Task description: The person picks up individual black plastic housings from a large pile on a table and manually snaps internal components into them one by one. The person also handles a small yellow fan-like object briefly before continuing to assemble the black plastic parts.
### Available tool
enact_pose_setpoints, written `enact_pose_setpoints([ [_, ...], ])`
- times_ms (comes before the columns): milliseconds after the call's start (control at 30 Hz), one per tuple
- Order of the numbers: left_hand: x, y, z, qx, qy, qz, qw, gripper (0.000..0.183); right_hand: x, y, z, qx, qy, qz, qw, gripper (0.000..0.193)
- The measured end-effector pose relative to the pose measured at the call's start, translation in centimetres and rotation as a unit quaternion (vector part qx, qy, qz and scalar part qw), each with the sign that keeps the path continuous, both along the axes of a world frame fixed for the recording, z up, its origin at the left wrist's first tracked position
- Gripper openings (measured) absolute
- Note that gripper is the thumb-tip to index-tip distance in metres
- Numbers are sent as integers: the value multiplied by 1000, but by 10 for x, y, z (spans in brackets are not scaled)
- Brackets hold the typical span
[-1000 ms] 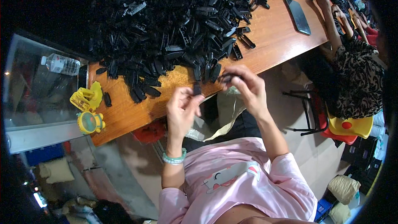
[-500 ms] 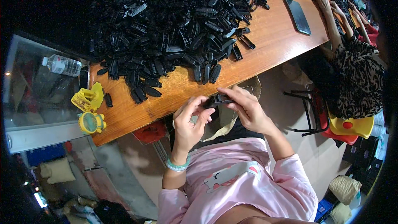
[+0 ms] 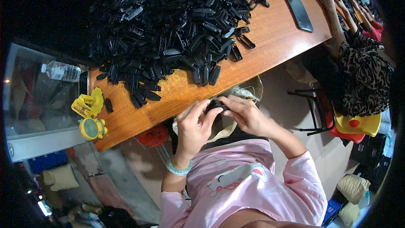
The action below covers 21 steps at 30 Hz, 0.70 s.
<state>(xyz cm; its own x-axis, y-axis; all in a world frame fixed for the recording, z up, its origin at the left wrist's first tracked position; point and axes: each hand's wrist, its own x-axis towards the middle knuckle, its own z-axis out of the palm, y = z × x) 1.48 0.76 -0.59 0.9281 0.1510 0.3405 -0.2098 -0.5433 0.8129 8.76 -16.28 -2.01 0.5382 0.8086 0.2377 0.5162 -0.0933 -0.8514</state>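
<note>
Just below the surface edge, left hand and right hand pinch one small black plastic part between fingertips; it looks light and stiff, best gripped by its ends.

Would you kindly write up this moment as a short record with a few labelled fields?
Setting: wooden table, seen from above
Left hand: fingers pinch a small black plastic part from the left
Right hand: fingers grip the same part from the right, just off the table's near edge
Stock: large pile of black plastic parts on the table
Left end of table: yellow handheld fan, yellow clip-like item
Also on table: dark phone
Nearby: another person's arm, far right
</note>
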Motion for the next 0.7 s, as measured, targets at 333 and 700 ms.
enact_pose_setpoints([
  [333,3,-16,-8,-271,65,0,960,30,-12,5,-14,123,208,-181,953,48],
  [700,12,-19,-8,-308,61,-77,946,22,-5,-6,-23,247,312,-142,906,22],
])
